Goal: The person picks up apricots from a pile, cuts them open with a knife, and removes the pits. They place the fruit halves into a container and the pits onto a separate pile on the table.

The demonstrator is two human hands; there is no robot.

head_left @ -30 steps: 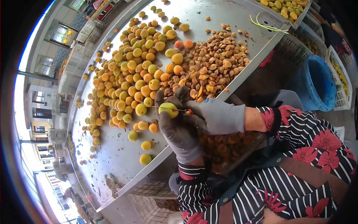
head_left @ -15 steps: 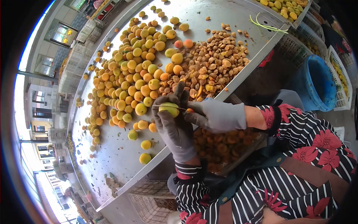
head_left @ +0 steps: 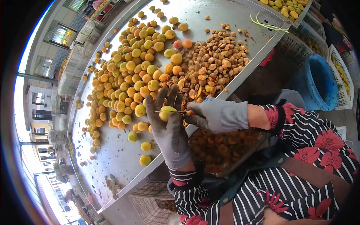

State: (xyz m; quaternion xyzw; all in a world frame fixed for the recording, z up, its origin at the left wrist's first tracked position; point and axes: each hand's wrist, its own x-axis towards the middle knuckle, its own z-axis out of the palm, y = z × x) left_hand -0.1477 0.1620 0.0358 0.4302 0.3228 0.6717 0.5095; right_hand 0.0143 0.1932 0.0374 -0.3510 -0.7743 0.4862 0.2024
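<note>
My left hand, in a grey glove with dark palm and fingers, holds a yellow-green apricot by the thumb, its other fingers spread out beyond the fruit. A thin knife with a reddish handle is gripped in my gloved right hand. Its narrow blade lies across the apricot. Just past my left fingertips, a large heap of whole apricots meets a pile of brown apricot pits on the metal table.
Below the table edge, by my lap, sits a container of apricot halves. A blue bucket stands at the right, beside white crates of fruit. Green stems lie on the table's far corner. Another crate is under the table.
My left hand has shifted slightly left and its fingers have spread from around the apricot. The apricot has moved a little left with it; the knife stays across the fruit.
</note>
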